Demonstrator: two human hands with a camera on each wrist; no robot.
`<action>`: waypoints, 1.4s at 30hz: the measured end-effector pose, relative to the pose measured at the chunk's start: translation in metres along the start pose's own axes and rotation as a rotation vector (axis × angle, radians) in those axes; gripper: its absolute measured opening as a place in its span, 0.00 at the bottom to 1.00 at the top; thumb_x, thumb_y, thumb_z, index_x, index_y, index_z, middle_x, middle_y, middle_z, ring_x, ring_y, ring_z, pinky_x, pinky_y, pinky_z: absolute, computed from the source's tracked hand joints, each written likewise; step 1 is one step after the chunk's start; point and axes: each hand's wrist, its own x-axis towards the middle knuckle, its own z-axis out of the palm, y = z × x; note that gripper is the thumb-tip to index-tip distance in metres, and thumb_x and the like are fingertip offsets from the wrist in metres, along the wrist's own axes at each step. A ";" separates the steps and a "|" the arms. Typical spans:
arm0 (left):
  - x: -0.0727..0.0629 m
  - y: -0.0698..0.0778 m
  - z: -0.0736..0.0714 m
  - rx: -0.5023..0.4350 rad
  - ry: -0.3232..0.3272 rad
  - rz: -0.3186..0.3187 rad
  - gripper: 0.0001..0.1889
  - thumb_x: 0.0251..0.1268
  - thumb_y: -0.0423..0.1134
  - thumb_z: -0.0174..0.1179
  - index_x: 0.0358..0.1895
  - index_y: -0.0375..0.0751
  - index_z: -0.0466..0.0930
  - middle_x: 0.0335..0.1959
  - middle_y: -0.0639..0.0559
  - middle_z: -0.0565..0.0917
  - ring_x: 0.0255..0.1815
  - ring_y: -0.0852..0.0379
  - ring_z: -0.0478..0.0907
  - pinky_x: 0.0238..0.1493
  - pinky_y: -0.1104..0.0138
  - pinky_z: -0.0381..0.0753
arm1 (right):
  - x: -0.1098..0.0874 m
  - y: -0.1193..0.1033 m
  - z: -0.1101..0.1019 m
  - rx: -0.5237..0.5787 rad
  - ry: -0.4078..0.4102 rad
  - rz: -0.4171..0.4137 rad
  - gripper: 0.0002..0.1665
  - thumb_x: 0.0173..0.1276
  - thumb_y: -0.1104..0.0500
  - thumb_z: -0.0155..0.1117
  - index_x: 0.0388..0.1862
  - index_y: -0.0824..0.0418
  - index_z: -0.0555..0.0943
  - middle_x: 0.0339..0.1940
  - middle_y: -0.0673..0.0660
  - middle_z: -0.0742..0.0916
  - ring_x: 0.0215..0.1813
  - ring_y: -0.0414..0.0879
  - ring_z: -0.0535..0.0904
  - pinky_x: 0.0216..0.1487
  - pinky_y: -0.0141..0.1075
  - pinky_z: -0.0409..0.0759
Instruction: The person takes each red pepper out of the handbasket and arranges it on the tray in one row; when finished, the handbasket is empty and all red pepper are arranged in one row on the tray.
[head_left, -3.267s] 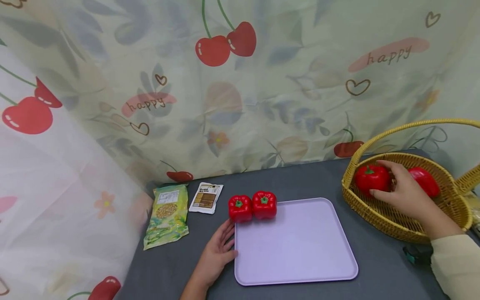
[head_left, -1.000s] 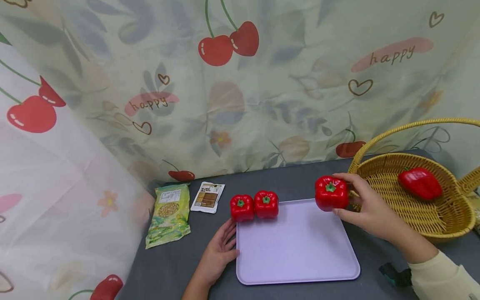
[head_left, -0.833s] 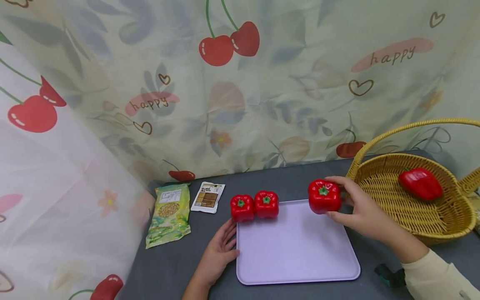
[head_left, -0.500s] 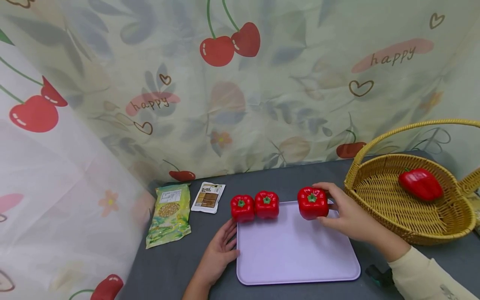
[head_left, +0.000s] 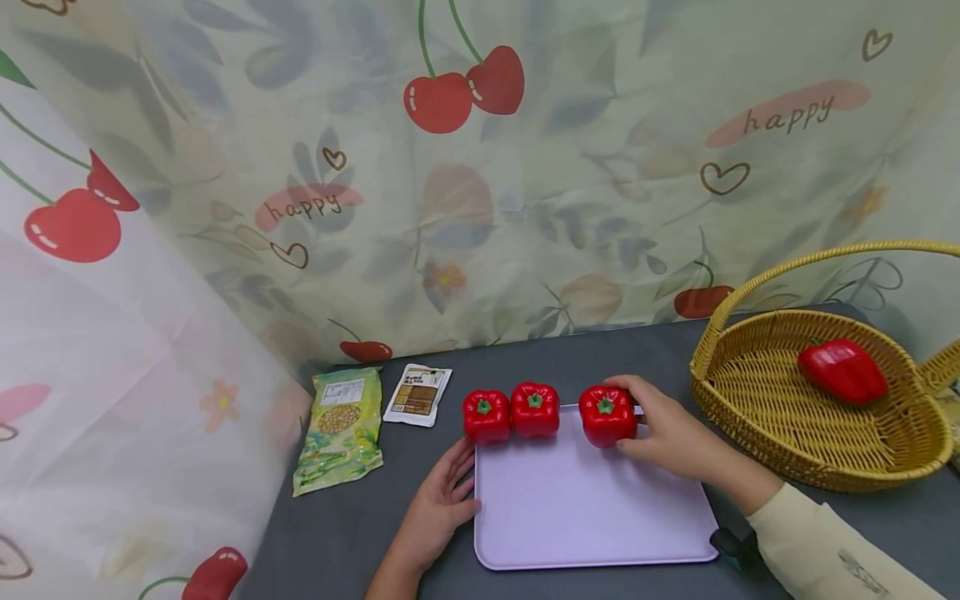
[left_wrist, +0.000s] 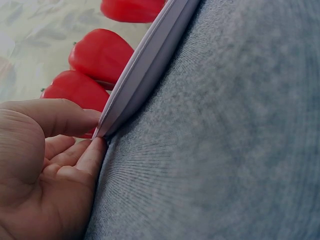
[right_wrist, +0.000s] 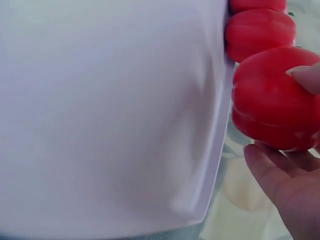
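My right hand [head_left: 667, 429] holds a red bell pepper [head_left: 607, 415] over the back edge of the lavender tray [head_left: 592, 517]. In the right wrist view the thumb lies on one side of this pepper [right_wrist: 275, 97], with fingers on the other. Two more red bell peppers, the left one [head_left: 487, 416] and its neighbour [head_left: 535, 409], sit side by side at the tray's back left corner. At the tray's left edge is my left hand [head_left: 435, 508]. In the left wrist view that hand [left_wrist: 50, 160] pinches the rim [left_wrist: 142, 75], thumb above and fingers beneath.
A wicker basket [head_left: 787, 433] with a tall handle stands at the right, another red pepper [head_left: 843, 371] lying in it. Left of the tray lie a green-yellow food bag [head_left: 339, 429] and a small white packet [head_left: 417, 395]. Patterned cloth [head_left: 525, 233] hangs behind the table.
My right hand has lifted a bell pepper out of the basket and carried it left, over the tray's back edge beside the other two. The left hand has stayed at the tray.
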 end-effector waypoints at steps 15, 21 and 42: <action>0.000 0.000 0.000 -0.005 -0.010 0.016 0.49 0.60 0.12 0.60 0.86 0.27 0.51 0.86 0.29 0.56 0.86 0.34 0.53 0.78 0.58 0.66 | 0.021 -0.003 0.011 -0.013 -0.072 0.092 0.46 0.64 0.66 0.83 0.76 0.64 0.68 0.68 0.67 0.82 0.67 0.68 0.81 0.62 0.60 0.85; 0.001 0.000 0.000 -0.005 0.005 -0.013 0.49 0.61 0.12 0.60 0.87 0.29 0.52 0.86 0.32 0.57 0.86 0.36 0.54 0.77 0.61 0.67 | 0.027 -0.006 0.014 -0.014 -0.066 0.125 0.47 0.64 0.65 0.83 0.76 0.65 0.67 0.68 0.67 0.81 0.69 0.68 0.79 0.64 0.61 0.83; 0.000 0.001 0.001 -0.010 -0.004 0.009 0.48 0.61 0.13 0.60 0.86 0.27 0.50 0.86 0.29 0.55 0.86 0.34 0.52 0.78 0.57 0.64 | 0.032 -0.004 0.019 -0.040 -0.024 0.103 0.46 0.65 0.66 0.81 0.77 0.68 0.66 0.70 0.69 0.78 0.70 0.67 0.76 0.66 0.63 0.80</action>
